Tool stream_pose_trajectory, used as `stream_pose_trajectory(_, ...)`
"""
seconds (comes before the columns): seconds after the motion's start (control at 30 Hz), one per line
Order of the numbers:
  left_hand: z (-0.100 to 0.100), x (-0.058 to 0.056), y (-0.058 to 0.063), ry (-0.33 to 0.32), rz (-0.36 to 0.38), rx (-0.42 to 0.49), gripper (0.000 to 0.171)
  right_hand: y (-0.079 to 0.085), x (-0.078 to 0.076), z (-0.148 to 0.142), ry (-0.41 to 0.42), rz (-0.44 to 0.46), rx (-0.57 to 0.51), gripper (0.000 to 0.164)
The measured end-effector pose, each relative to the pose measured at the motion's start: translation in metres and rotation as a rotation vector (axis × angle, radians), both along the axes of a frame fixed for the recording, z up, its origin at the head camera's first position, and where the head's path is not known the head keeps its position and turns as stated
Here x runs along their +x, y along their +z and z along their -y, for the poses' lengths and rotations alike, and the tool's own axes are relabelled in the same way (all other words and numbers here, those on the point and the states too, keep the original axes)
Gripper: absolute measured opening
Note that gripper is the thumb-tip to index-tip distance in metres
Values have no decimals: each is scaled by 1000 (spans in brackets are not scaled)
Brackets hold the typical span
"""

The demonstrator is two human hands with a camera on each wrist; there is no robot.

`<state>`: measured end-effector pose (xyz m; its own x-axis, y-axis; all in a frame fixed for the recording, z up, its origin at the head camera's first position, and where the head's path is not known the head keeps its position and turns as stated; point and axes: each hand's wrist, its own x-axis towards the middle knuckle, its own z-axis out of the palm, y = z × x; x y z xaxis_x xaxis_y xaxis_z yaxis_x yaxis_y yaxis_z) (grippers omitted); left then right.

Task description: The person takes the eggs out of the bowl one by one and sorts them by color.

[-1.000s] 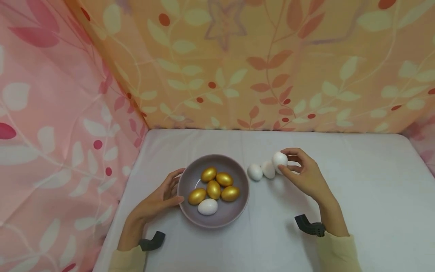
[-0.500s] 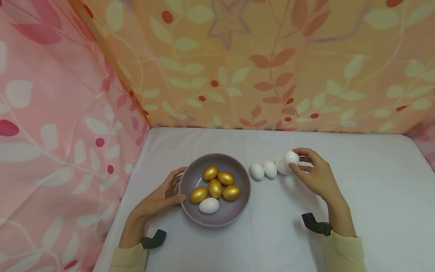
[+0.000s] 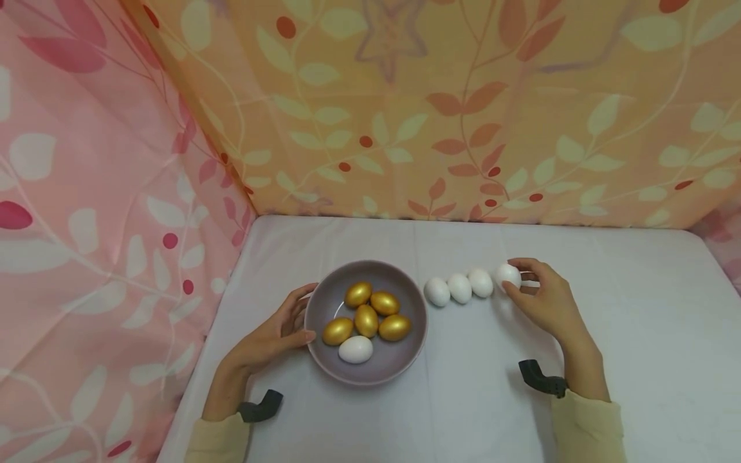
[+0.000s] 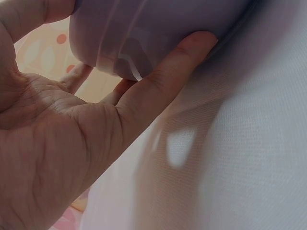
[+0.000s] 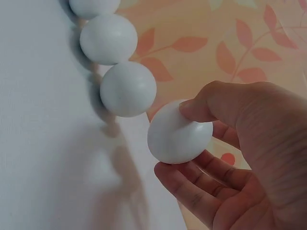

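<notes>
Left hand (image 3: 272,337) gripping mauve bowl (image 3: 376,372) at nine o'clock, five golden eggs (image 3: 366,321) and one white egg (image 3: 356,350) inside, three white eggs (image 3: 460,289) lined up between two and three o'clock, right hand (image 3: 544,299) pinching another white egg (image 3: 507,277) beyond them

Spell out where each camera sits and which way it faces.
Head: worn on the head, facing forward and down at a bowl holding golden eggs, with three white eggs in a row beside it; left hand, right hand and sleeves show.
Left wrist: worn there, facing the bowl's outer side; the left hand shows.
Right wrist: worn there, facing the held egg and the row; the right hand shows, fingers pinching that egg.
Shared: head and right wrist both show the held egg and the row; head and left wrist, the bowl.
</notes>
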<state>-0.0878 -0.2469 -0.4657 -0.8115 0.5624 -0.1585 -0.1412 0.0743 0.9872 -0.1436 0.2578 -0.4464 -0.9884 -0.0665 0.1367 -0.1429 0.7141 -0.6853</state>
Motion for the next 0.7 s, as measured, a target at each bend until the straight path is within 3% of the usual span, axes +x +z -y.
stream_pose_trajectory(0.33,0,0,0,6,7,3,83,-14,-4,-2,15,3,43,43)
stream_pose_trajectory(0.7,0,-1,-1,14,25,-8,82,-19,-5,0,5,30,88,43)
